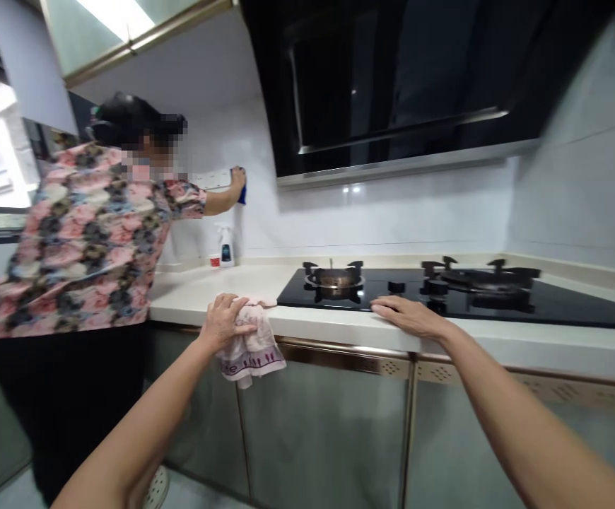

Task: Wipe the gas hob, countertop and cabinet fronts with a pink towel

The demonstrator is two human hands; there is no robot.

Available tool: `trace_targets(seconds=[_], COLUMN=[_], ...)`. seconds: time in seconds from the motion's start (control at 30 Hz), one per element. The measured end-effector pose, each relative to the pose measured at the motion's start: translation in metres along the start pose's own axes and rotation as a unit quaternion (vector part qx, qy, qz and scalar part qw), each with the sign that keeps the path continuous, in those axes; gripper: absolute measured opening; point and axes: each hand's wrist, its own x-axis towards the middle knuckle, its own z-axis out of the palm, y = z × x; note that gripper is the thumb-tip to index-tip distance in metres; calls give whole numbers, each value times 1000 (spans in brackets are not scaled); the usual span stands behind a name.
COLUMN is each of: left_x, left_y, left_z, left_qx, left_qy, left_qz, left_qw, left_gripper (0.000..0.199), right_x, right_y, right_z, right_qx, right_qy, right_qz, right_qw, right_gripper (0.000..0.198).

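Note:
My left hand is on a pale pink cloth at the front edge of the white countertop, its fingers bent over the fabric and the thumb pressed along it. The lower part of the cloth, with a purple printed border, hangs down over the edge. My right hand rests palm down on the front edge of the black gas stove, fingers stretched out and holding nothing. Close to it are the stove's control knobs.
To the left a person in a floral shirt wipes the wall with a blue cloth. A spray bottle and a small red-and-white container stand on the countertop. The range hood overhangs the stove.

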Motion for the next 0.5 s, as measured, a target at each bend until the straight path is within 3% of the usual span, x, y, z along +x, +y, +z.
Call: trace_targets(seconds=[0.13, 0.27, 0.37, 0.5], left_x=[-10, -9, -3, 12], left_y=[-11, 2, 30, 94], left_z=[-11, -5, 1, 9], left_qx=[10, 29, 30, 2], left_qy=[-25, -38, -30, 11], left_qz=[-36, -66, -23, 67], left_qw=[999, 997, 999, 998], left_gripper=[66, 68, 75, 82], right_x=[8, 15, 13, 8], right_y=[18, 26, 20, 10], right_z=[16, 23, 20, 14], right_qx=[9, 3, 4, 2], right_qy=[18, 18, 25, 17], right_qz=[37, 68, 69, 77], right_qw=[999, 997, 997, 997], right_gripper=[69, 73, 75, 77])
